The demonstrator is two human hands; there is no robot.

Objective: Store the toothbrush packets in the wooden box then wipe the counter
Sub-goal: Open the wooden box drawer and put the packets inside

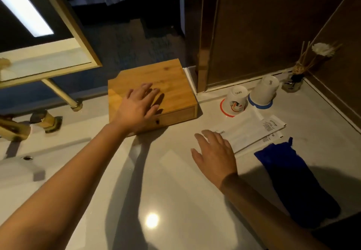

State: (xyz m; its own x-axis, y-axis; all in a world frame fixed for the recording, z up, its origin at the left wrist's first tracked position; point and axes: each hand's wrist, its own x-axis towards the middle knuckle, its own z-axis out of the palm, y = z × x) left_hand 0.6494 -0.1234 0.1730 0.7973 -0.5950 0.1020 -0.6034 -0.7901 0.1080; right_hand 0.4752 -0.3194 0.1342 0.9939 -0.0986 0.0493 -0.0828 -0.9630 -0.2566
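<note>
A flat wooden box with a drawer front sits on the white counter, its drawer closed. My left hand lies flat on the box's lid, fingers spread. White toothbrush packets lie stacked to the right of the box. My right hand hovers open over the counter, its fingertips at the near left end of the packets. A dark blue cloth lies on the counter at the right, beyond my right hand.
Two upturned white cups stand behind the packets. A reed diffuser is in the back right corner by the brown wall. A sink basin and gold tap are at the left, under a gold-framed mirror.
</note>
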